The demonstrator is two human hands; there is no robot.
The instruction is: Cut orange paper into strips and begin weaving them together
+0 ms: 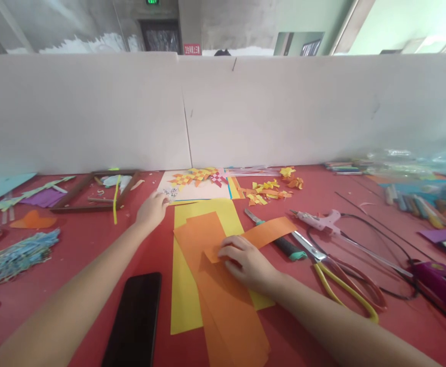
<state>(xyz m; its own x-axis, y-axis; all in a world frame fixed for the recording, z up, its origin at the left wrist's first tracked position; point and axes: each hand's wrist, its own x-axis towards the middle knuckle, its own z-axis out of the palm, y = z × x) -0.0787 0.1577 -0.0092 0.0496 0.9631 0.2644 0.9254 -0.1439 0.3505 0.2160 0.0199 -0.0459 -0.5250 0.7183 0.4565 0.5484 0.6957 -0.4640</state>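
Your right hand (245,257) has its fingers clamped on an orange strip (270,230), whose right end reaches over the dark-handled tool (289,248) toward the scissors (316,252). Under that hand, wider orange sheets (232,311) lie across a yellow sheet (186,311), in the near middle of the red table (93,255). Your left hand (153,208) reaches farther out, at the left side of the white sheet (203,192), just beside small silvery bits (172,192); its fingers curl, but I cannot tell whether they meet or pinch anything. A black phone (134,316) lies near, left of the yellow sheet.
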